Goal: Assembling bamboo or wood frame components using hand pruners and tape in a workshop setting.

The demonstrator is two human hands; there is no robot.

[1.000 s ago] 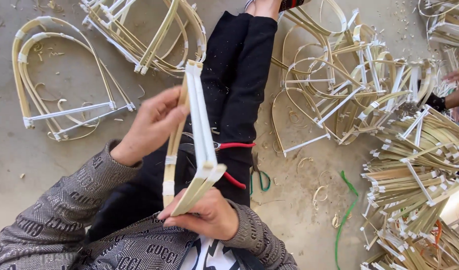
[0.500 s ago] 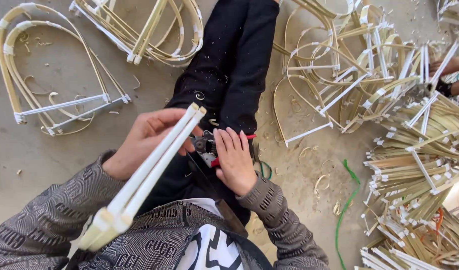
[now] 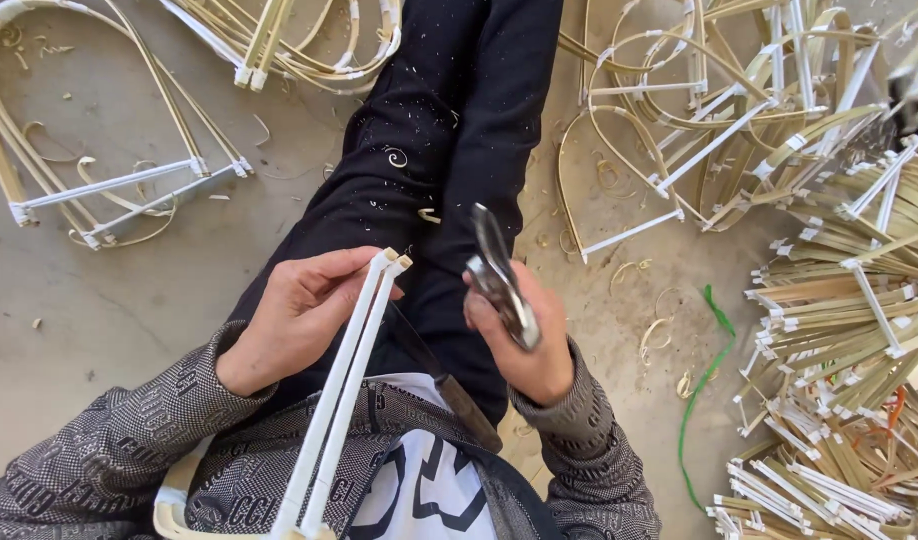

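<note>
gripping a white-taped bamboo frame (image 3: 344, 390), left hand (image 3: 294, 315) closed

Frame (image 3: 344, 400) left of pliers (image 3: 499, 275), over lap.

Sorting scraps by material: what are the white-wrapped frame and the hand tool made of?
Frame in left hand: probably split bamboo, tan ends showing, wrapped in matte white tape or paper. Tool in right hand: bare grey metal with a dull shine, likely steel.
</note>
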